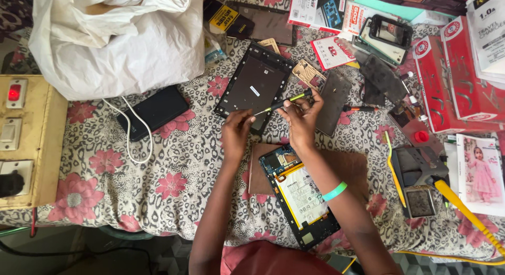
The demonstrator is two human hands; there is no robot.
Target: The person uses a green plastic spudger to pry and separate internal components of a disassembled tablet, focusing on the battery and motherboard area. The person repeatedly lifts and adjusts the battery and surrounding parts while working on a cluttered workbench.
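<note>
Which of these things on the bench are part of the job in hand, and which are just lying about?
In hand:
left hand
right hand
screwdriver
opened tablet
tablet back cover

Lying about:
white bag
black phone
red boxes
switch board

White plastic bag, black phone, red boxes.

The opened tablet lies on a mat. Behind it lies a frame (bag to its left).
</note>
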